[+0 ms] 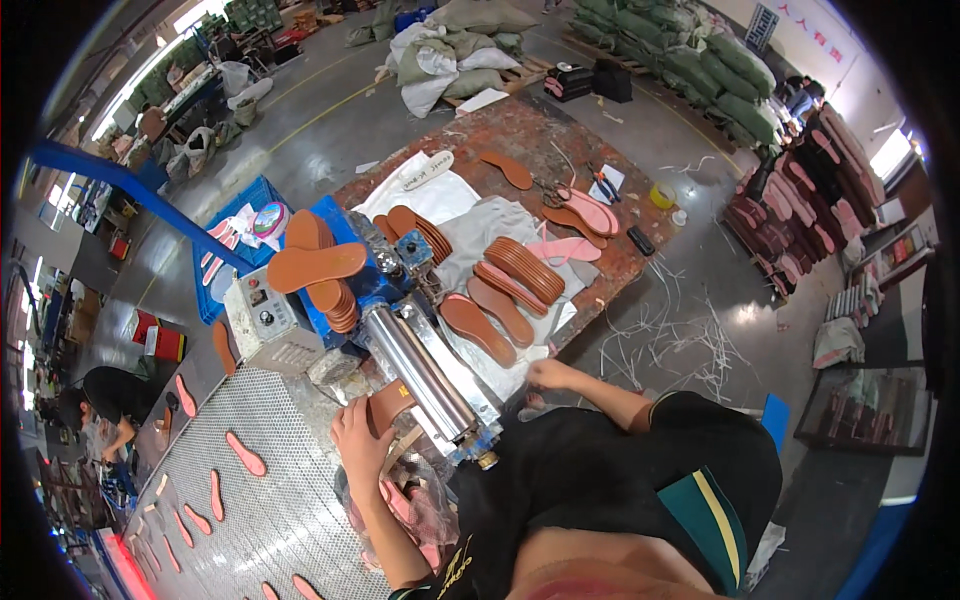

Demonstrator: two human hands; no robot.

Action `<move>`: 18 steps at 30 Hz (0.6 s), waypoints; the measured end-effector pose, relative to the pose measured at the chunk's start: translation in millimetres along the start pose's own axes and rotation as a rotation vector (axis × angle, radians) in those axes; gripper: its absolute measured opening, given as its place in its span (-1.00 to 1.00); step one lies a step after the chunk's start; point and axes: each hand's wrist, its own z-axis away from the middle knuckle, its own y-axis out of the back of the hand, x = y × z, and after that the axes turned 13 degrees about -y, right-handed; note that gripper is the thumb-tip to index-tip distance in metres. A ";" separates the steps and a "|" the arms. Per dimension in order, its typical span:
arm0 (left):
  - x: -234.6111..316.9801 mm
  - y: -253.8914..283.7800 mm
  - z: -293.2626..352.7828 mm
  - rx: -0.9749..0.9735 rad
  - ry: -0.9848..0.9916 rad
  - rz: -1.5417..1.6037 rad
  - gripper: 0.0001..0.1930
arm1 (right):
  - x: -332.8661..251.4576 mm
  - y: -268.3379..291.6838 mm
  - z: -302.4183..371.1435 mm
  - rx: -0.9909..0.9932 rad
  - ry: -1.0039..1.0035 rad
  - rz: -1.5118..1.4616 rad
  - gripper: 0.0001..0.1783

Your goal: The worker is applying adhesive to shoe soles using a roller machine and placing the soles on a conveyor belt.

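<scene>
My left hand (362,437) grips a brown shoe sole (388,404) at the edge of a roller machine. The sole's far end is against the shiny metal roller (420,368). My right hand (550,375) is on the machine's other side, by the table's near edge, with its fingers curled. Whatever it may hold is hidden. Close to it, brown soles (478,330) lie on a grey cloth, beside a row of stacked soles (524,270). More brown soles (318,262) are piled on top of the blue machine body.
A metal mesh conveyor (290,450) with pink insoles runs at the left. A control box (265,308) stands beside the roller. Pliers (606,186) and pink insoles (590,212) lie on the worn table. White strips (680,335) litter the floor at right, near stacked insoles (790,200).
</scene>
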 end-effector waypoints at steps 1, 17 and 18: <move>-8.6 0.5 8.4 -0.007 0.035 0.008 -0.22 | 11.2 -5.5 -0.9 0.041 0.156 0.161 -0.68; -12.4 -83.6 215.8 1.308 0.677 1.856 -0.61 | 66.1 -12.5 -18.5 -0.401 -0.276 0.260 -0.82; -12.4 -83.9 228.9 1.428 0.684 1.797 -0.63 | 60.3 -12.9 -20.4 -0.459 -0.281 0.341 -0.84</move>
